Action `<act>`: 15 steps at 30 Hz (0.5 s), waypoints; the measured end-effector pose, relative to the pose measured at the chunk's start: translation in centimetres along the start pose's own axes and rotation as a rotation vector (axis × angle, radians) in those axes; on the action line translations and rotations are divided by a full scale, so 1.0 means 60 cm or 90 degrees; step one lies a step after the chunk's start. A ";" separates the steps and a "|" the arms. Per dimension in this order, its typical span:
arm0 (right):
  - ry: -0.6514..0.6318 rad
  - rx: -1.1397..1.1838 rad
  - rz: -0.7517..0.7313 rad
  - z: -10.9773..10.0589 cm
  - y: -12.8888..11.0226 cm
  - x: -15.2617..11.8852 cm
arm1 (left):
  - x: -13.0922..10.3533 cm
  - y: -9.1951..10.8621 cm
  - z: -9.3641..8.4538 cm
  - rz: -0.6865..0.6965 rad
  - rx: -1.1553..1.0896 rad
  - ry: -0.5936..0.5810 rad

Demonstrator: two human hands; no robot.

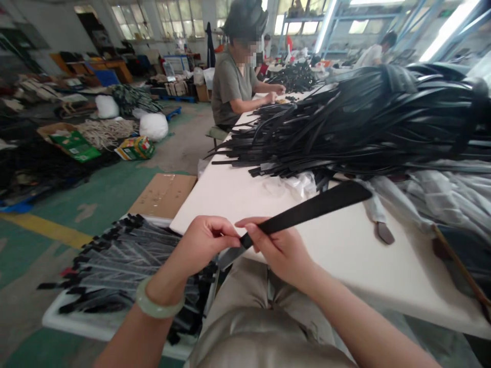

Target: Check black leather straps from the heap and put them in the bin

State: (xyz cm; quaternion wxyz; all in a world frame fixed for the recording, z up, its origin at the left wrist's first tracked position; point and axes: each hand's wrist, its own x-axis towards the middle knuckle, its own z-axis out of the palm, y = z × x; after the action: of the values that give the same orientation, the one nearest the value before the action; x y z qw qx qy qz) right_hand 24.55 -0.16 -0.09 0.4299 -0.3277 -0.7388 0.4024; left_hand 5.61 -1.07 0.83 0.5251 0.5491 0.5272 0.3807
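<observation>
A flat black strap (314,207) runs from my hands up and to the right over the white table (345,245). My right hand (278,245) pinches its near end between thumb and fingers. My left hand (205,243) grips the same end just to the left, where a clear plastic sleeve (230,258) hangs down. A pale green bangle (157,305) sits on my left wrist.
A big heap of black straps (364,122) covers the far half of the table. Bagged straps fill a white tray (126,266) at my left. A flattened cardboard box (163,195) lies beyond it. Another person (236,76) sits working further along the table.
</observation>
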 end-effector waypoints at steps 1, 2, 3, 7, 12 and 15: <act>-0.023 0.020 -0.009 0.019 0.003 0.000 | -0.004 0.001 -0.002 0.007 0.002 0.015; -0.034 0.030 -0.008 0.038 0.006 0.000 | -0.009 0.001 -0.005 0.014 0.003 0.028; -0.044 0.033 0.003 0.054 0.008 0.001 | -0.014 0.000 -0.009 0.025 0.004 0.042; -0.111 0.025 0.067 0.086 -0.001 0.011 | -0.036 -0.008 -0.026 0.067 0.002 0.104; 0.057 0.134 0.105 0.062 -0.027 0.047 | -0.054 -0.017 -0.052 0.027 0.029 0.111; 0.201 0.136 0.036 0.053 -0.041 0.062 | -0.054 -0.012 -0.064 0.030 0.044 0.108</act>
State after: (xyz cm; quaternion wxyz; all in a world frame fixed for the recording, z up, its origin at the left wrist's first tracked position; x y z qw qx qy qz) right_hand 19.81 0.79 2.46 0.5613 -0.3600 -0.6055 0.4344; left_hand 1.26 -3.65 1.17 0.4504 0.5449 0.5692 0.4199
